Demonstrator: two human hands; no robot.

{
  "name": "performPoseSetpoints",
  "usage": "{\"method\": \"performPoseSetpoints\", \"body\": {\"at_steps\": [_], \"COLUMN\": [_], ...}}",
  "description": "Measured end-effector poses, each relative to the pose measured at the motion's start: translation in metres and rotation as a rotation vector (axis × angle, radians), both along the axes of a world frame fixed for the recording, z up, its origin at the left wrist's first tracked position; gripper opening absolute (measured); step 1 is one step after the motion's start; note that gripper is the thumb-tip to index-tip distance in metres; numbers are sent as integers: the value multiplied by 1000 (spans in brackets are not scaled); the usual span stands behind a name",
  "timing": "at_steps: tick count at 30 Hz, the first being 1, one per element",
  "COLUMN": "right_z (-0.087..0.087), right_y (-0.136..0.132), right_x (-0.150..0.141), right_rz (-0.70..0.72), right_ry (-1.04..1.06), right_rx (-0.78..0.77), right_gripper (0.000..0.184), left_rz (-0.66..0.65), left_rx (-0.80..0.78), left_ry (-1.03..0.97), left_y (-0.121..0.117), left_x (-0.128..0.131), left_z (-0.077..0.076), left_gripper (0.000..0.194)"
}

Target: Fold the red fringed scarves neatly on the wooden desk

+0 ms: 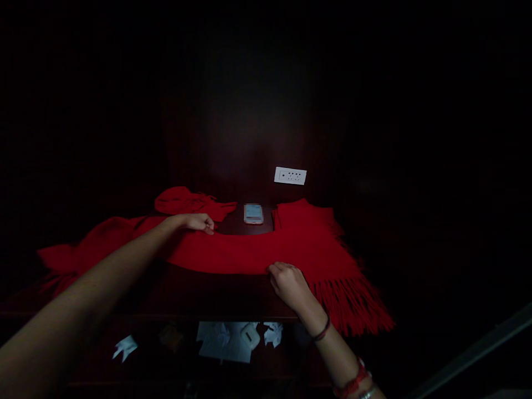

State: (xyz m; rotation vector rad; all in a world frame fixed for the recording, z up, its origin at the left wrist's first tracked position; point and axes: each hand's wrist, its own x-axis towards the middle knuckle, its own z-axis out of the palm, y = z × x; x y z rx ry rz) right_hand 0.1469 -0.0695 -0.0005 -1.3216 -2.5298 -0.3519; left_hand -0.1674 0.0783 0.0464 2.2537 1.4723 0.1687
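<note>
A long red scarf (245, 254) with fringed ends lies spread across a dark table. My left hand (200, 223) pinches its far edge, left of the middle. On the near edge, right of the middle, my right hand (286, 280) is closed with the cloth at its fingertips. Long fringe (353, 302) fans out beside my right wrist and hangs toward the near right. The scarf's left part is bunched, partly behind my left forearm. Behind the scarf lies a phone (253, 213) with its screen lit.
A crumpled red cloth (178, 200) lies at the back left, and folded red cloth (305, 213) at the back right. A white socket plate (290, 175) is on the wall. Below the table's front edge are papers (228, 349) and a small white case (250, 336).
</note>
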Motion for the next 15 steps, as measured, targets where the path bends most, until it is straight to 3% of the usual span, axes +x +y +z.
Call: {"method": "performPoseSetpoints", "body": {"at_steps": [4,8,11,13,15], "right_z": [0,-1,-1,0,0], "right_y": [0,0,0,0,0], "right_x": [0,-1,-1,-1,-1], "right_rz": [-11,-25,4,46,94], "right_ry": [1,-6,-4,14,28], "right_rx": [-3,-19,-9,9,18], "right_gripper": [17,18,19,20,22], "left_rz": [64,-1,10,-4,-106], "left_rx": [273,338,543,697,723], "left_ry": [-52,282,405,356,261], "left_y": [7,5,-11,-30,-52], "left_x": [0,7,21,34,44], "left_z": [4,1,-4,-10,-17], "left_gripper": [33,27,28,33,36]}}
